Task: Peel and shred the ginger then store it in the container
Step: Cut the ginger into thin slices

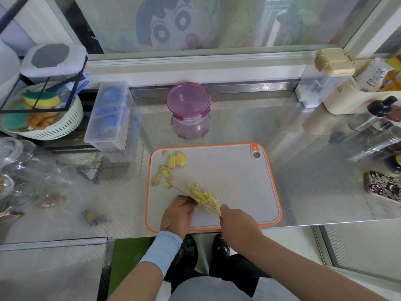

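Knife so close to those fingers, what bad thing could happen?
The left hand sits right against the knife blade, so a finger could get cut. The board lies at the edge of the counter and might slide off. The container has its lid on, so the shreds cannot go in yet.

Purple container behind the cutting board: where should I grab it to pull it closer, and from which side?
Probably by the clear round wall of the purple container, below its lid, coming from the front over the cutting board. It stands upright, lid on; the window ledge is close behind and a clear box stands on its left.
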A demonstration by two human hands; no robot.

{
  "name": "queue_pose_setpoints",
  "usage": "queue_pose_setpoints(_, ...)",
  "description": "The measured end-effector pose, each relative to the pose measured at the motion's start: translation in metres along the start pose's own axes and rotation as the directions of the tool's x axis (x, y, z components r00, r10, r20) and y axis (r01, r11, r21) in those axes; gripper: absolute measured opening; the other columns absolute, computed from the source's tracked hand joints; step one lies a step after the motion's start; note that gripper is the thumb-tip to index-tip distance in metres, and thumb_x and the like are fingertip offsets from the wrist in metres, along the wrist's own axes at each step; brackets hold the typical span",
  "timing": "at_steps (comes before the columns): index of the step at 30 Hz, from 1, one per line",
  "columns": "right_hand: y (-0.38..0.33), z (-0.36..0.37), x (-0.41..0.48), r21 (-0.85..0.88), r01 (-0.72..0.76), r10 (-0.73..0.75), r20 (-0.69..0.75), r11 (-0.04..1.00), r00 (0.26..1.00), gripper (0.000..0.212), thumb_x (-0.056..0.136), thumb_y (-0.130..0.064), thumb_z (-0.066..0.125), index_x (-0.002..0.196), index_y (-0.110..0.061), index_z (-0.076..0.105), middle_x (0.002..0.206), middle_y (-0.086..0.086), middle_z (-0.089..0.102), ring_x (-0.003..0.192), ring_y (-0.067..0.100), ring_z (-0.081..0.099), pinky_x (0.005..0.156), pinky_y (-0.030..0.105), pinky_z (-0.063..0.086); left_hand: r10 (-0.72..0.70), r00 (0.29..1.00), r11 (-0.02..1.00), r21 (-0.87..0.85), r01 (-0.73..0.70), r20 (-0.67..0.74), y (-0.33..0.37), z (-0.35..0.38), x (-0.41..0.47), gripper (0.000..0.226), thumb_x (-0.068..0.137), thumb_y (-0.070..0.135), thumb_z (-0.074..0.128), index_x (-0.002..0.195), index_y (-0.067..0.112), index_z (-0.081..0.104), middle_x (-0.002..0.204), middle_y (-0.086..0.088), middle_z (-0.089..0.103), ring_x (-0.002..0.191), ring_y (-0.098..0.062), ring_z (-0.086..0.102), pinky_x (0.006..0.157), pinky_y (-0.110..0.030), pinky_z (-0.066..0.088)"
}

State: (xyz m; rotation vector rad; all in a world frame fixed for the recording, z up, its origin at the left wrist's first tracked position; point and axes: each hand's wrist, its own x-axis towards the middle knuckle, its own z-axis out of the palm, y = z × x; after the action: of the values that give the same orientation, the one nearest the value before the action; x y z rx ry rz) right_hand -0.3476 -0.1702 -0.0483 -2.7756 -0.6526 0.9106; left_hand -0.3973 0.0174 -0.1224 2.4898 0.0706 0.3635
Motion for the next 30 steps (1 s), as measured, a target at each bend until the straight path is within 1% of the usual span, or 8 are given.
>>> queue_pose_setpoints(2,-0.004,-0.001,0.004,-0.005,0.002,-0.002,0.017,1.0,1.0,0.013,0.097,-0.01,0.043,0.103,-0.018,0.036,0.07,-0.002,0.041,0.061,0.021,0.046,0.047,0.029,0.032,0.016,1.0,1.0,-0.001,-0.016,-0.004,0.002,0.0,0.001,0.029,0.086,0.021,0.05,0.084,0.01,0.076,0.094,-0.005,0.069,0.096,-0.013,0.054,0.089,-0.017,0.042)
queue_pose_setpoints(6,-0.016,-0.004,0.017,0.006,0.002,-0.002,0.036,1.0,0.999,0.032,0.092,-0.002,0.043,0.123,-0.012,0.042,0.074,-0.001,0.045,0.066,0.024,0.049,0.056,0.031,0.04,0.025,1.0,1.0,0.009,-0.025,-0.014,0.004,-0.001,0.001,0.03,0.086,0.02,0.049,0.085,0.008,0.076,0.093,-0.006,0.07,0.096,-0.013,0.052,0.089,-0.017,0.041)
queue_pose_setpoints(9,-0.019,-0.007,0.022,0.0,-0.001,0.001,0.035,1.0,0.999,0.028,0.091,-0.002,0.044,0.118,-0.011,0.044,0.076,-0.001,0.044,0.07,0.026,0.05,0.06,0.032,0.041,0.02,1.0,1.0,0.011,-0.02,0.001,0.002,0.0,0.0,0.029,0.086,0.02,0.049,0.086,0.009,0.075,0.095,-0.005,0.069,0.096,-0.014,0.052,0.088,-0.015,0.039)
queue_pose_setpoints(13,-0.016,-0.007,0.017,0.009,-0.004,0.003,0.021,1.0,1.0,0.016,0.093,-0.005,0.043,0.101,-0.017,0.037,0.07,-0.001,0.044,0.057,0.018,0.045,0.046,0.029,0.033,0.007,1.0,1.0,0.0,-0.007,-0.019,0.001,0.0,-0.002,0.027,0.087,0.018,0.049,0.086,0.011,0.075,0.095,-0.001,0.069,0.096,-0.014,0.054,0.087,-0.015,0.04)
queue_pose_setpoints(20,-0.003,-0.002,0.003,-0.009,0.005,-0.005,0.011,1.0,1.0,0.016,0.098,-0.011,0.045,0.098,-0.019,0.03,0.069,-0.003,0.04,0.058,0.018,0.044,0.044,0.027,0.027,0.009,0.999,0.999,-0.049,-0.011,-0.033,-0.001,0.002,-0.003,0.025,0.089,0.018,0.051,0.086,0.01,0.075,0.095,-0.001,0.068,0.096,-0.014,0.056,0.09,-0.019,0.043)
queue_pose_setpoints(22,-0.005,-0.001,0.007,-0.017,0.004,-0.004,0.02,1.0,1.0,0.013,0.097,-0.01,0.045,0.103,-0.017,0.036,0.069,-0.003,0.04,0.063,0.022,0.049,0.044,0.026,0.028,0.009,0.999,0.999,-0.042,-0.01,-0.037,-0.001,0.002,-0.002,0.026,0.089,0.019,0.051,0.086,0.01,0.075,0.095,-0.001,0.068,0.095,-0.013,0.055,0.089,-0.017,0.042)
queue_pose_setpoints(25,-0.013,-0.001,0.019,-0.011,-0.003,0.003,0.026,1.0,1.0,0.03,0.094,-0.005,0.044,0.122,-0.012,0.042,0.07,-0.003,0.04,0.066,0.024,0.049,0.051,0.028,0.037,0.013,1.0,0.999,-0.033,-0.013,-0.017,0.0,0.002,-0.002,0.025,0.088,0.018,0.051,0.085,0.009,0.075,0.094,-0.003,0.068,0.095,-0.014,0.055,0.086,-0.021,0.044)
queue_pose_setpoints(30,-0.02,-0.004,0.025,-0.01,-0.006,0.006,0.039,1.0,0.999,0.021,0.097,-0.009,0.044,0.117,-0.012,0.043,0.081,0.003,0.051,0.072,0.026,0.05,0.061,0.031,0.041,-0.032,0.999,0.999,-0.033,0.032,0.005,0.001,0.002,-0.005,0.028,0.088,0.019,0.049,0.088,0.009,0.075,0.098,-0.002,0.067,0.096,-0.014,0.054,0.086,-0.015,0.04)
